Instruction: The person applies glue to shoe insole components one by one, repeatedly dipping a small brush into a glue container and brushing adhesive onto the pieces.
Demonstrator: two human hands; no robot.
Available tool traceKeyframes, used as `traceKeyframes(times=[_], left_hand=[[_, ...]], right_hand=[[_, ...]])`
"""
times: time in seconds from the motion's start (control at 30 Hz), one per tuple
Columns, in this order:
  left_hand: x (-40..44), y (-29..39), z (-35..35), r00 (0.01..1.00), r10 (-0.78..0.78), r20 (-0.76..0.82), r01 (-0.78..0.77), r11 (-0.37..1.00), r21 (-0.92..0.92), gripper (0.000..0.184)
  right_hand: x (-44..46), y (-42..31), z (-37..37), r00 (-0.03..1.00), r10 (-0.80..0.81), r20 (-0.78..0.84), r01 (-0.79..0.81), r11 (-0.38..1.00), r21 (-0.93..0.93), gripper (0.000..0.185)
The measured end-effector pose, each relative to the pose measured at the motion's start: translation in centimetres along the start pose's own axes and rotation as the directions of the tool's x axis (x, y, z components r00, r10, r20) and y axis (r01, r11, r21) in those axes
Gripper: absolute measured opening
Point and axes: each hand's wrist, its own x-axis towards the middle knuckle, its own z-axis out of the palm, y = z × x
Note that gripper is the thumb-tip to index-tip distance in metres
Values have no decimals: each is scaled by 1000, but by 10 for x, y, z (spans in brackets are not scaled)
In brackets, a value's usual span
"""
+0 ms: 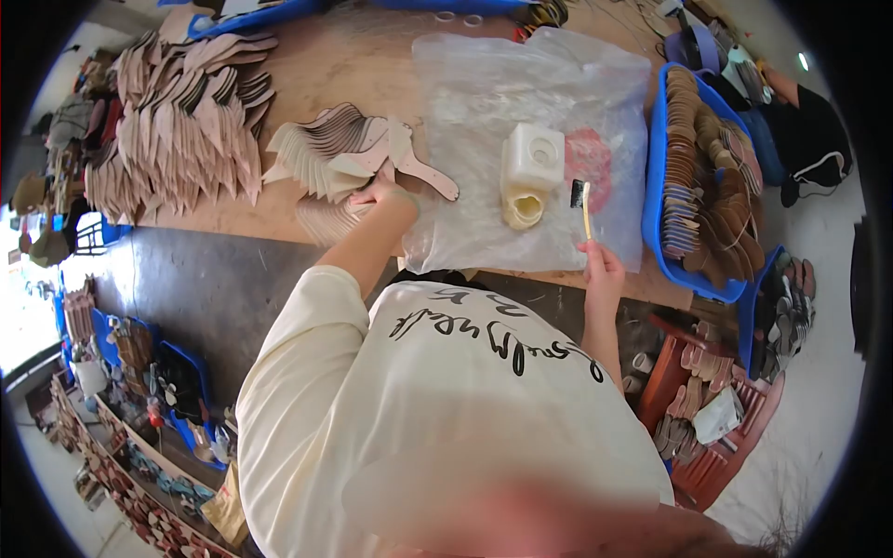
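My right hand (603,266) is closed around the yellow handle of a small brush (586,206), its dark bristles pointing up. Just left of the brush, a white plastic container (530,172) with a round, yellowish open mouth lies on a clear plastic sheet (465,93). My left hand (377,192) pinches the edge of a pale, curved shoe-upper piece (402,149); some fingertips are hidden. That piece overlaps a fanned stack of similar pale pieces (316,153) with dark edges. A reddish patch (595,163) shows on the sheet, beside the brush.
Many more pale cut pieces (177,121) lie in overlapping rows at the table's left. A blue tray (654,186) of brown pieces stands at the right edge. A reddish wooden rack (665,372) with pieces sits below right. Another person's dark clothing (814,139) shows at far right.
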Motion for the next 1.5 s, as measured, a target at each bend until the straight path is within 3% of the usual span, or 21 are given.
traceKeyframes(times=[0.17,0.33,0.4,0.47,0.53,0.6,0.8,0.9,1.03,1.27,1.37,1.4,1.47,1.5], left_hand=[[-4,-9,-30,976,196,98,-197,980,0,62],[-36,-11,-49,870,433,236,-462,883,80,58],[-44,-6,-59,845,510,161,-531,836,140,57],[-49,-6,-67,794,597,-111,-557,789,261,53],[-45,-6,-71,650,642,-408,-508,765,395,47],[-12,-2,-62,451,456,-767,-199,889,412,43],[-4,-25,-107,543,580,-608,-257,804,537,40],[-32,-54,-140,692,611,-385,-556,791,256,33],[-67,-104,-127,616,644,-453,-711,703,33,23],[-107,-171,-79,482,477,-735,-849,463,-256,26],[-136,-183,-48,474,421,-773,-869,364,-335,28],[-146,-182,-37,475,400,-784,-872,334,-357,28],[-168,-178,-23,597,442,-670,-798,413,-439,30],[-177,-175,-17,655,454,-604,-753,456,-475,32]], right_hand=[[-23,-7,-1,997,57,-47,-57,998,9,22],[-38,-3,9,983,161,-85,-142,970,196,25],[-42,-3,16,975,206,-86,-176,945,276,26],[-46,-4,25,964,251,-87,-208,917,340,27],[-51,-6,34,959,271,-82,-228,910,348,27],[-58,-6,44,956,280,-84,-236,908,346,27],[-85,-13,69,955,267,-130,-214,922,321,27],[-95,-17,75,955,247,-166,-186,930,316,28],[-103,-15,73,947,235,-219,-161,938,308,28],[-95,-16,70,956,191,-224,-137,963,233,30],[-79,-21,55,957,263,-125,-260,965,40,34],[-71,-13,50,977,194,-93,-203,974,-104,35],[-52,15,35,998,69,-3,-65,924,-378,39],[-42,19,29,996,91,13,-74,881,-467,41]])
